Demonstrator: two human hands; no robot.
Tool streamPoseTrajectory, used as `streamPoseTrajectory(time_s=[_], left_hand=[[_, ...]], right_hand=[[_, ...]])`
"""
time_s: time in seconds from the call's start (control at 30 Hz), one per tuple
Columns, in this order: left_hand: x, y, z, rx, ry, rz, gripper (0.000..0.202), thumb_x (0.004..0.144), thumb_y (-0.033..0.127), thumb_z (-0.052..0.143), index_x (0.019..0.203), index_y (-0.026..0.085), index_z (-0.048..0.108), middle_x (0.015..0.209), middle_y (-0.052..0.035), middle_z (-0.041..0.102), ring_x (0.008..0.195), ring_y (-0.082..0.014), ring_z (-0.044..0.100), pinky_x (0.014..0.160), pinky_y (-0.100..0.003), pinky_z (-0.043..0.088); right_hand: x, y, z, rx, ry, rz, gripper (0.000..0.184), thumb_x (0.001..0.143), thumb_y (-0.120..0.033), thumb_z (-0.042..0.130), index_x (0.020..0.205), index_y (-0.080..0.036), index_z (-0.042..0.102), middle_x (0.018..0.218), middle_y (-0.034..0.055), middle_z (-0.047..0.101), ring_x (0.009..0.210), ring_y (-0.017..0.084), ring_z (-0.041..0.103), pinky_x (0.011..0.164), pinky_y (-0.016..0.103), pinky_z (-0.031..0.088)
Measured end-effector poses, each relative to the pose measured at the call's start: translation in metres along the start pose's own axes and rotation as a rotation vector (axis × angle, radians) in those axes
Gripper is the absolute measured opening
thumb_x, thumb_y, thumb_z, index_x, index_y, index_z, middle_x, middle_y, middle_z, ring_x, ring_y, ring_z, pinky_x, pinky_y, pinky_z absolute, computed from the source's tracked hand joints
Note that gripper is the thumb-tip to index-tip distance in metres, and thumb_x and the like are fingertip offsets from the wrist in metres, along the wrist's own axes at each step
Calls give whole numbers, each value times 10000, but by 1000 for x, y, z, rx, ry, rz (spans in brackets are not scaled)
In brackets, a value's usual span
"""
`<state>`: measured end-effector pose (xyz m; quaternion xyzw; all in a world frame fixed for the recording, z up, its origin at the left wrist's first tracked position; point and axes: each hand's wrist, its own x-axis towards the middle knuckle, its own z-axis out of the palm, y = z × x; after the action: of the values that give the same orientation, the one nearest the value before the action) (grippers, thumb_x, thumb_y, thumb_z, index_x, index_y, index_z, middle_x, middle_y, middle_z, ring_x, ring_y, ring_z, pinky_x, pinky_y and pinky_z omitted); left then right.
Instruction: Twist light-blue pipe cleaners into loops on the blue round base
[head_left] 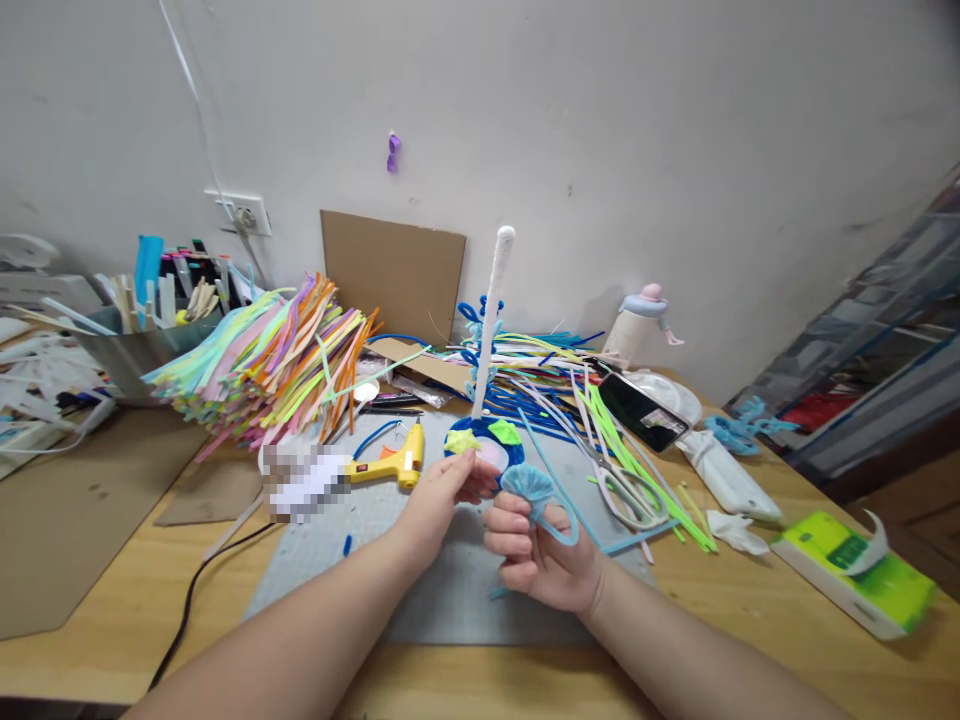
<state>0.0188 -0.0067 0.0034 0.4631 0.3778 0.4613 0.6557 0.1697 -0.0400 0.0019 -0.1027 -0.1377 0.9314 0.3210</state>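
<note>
My right hand [544, 555] is closed on a light blue pipe cleaner piece [528, 486], wound into a fan shape with a loop hanging to its right. Just left of it, my left hand [439, 500] has thumb and fingers drawn together; what they pinch, if anything, is hidden. Behind my hands stands a round blue base [453, 430] with a pale pink centre, a yellow star [462, 441] and a green star [505, 431]. A white fuzzy rod [491, 320] rises upright behind it, with blue curled pipe cleaners [470, 355] alongside.
A yellow glue gun [390, 466] lies left on the grey cutting mat [450, 610]. Scissors [634, 497], green pipe cleaners [637, 470] and a phone [643, 411] lie right. A large pipe cleaner bundle [274, 370], cardboard [394, 270] and a bottle [630, 328] stand behind.
</note>
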Motion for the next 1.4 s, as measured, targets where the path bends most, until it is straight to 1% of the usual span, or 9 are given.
streamPoseTrajectory(time_s=[0.23, 0.37, 0.47, 0.57, 0.8, 1.07, 1.27, 1.33, 1.4], left_hand=[[-4, 7, 2, 117, -10, 58, 333, 757, 448, 533, 705, 145, 660, 656, -25, 607, 649, -137, 520, 639, -254, 391], [-12, 14, 7, 96, -109, 120, 222, 699, 374, 637, 769, 165, 658, 752, -17, 616, 748, -141, 535, 728, -246, 394], [-15, 15, 8, 46, -243, 73, 267, 655, 335, 689, 866, 178, 643, 821, -15, 603, 755, -134, 535, 713, -238, 394], [-16, 15, 5, 58, -366, 19, 228, 653, 326, 694, 777, 144, 634, 762, -11, 570, 683, -111, 506, 639, -221, 379], [-13, 16, -1, 122, -483, 32, 210, 627, 285, 715, 749, 132, 639, 766, -11, 552, 716, -121, 492, 680, -237, 384], [-10, 14, -4, 117, -520, 65, 175, 623, 263, 718, 622, 122, 615, 765, -31, 570, 691, -121, 515, 662, -249, 400], [-7, 9, -3, 117, -493, 219, 141, 605, 235, 733, 563, 140, 636, 662, -34, 577, 755, -167, 542, 734, -303, 414], [-6, 9, -4, 120, -498, 216, 126, 607, 255, 735, 606, 149, 667, 739, -50, 604, 815, -184, 549, 782, -319, 409], [-3, 7, -7, 142, -477, 197, 207, 624, 311, 723, 772, 167, 702, 947, -73, 612, 913, -205, 539, 839, -328, 387]], right_hand=[[-4, 0, 6, -7, -101, 0, 503, 476, -243, 762, 595, -200, 275, 552, -93, 258, 461, 53, 258, 431, 187, 230], [-2, 0, 4, 3, -82, 48, 426, 503, -199, 725, 613, -200, 314, 563, -84, 314, 488, 63, 302, 456, 206, 231], [0, 1, 1, -28, -25, 160, 333, 554, -198, 674, 653, -195, 356, 603, -64, 371, 535, 77, 354, 501, 227, 243], [2, 1, -2, -40, -36, 259, 310, 552, -171, 650, 696, -195, 376, 627, -54, 401, 565, 91, 388, 542, 243, 252], [4, 1, -6, -77, -109, 343, 291, 546, -183, 631, 690, -190, 378, 647, -47, 421, 586, 100, 419, 602, 268, 296], [4, 5, -11, -111, -115, 316, 220, 560, -187, 591, 709, -173, 429, 666, -32, 429, 603, 115, 441, 655, 314, 348], [2, 6, -11, -141, -86, 290, 171, 613, -212, 586, 711, -166, 453, 668, -28, 433, 598, 114, 451, 665, 314, 370], [3, 6, -10, -177, -76, 265, 184, 607, -219, 605, 714, -164, 466, 660, -30, 435, 595, 115, 456, 658, 314, 378], [6, 6, -10, -252, -8, 136, 188, 627, -236, 616, 746, -163, 491, 672, -28, 452, 588, 113, 457, 626, 297, 378]])
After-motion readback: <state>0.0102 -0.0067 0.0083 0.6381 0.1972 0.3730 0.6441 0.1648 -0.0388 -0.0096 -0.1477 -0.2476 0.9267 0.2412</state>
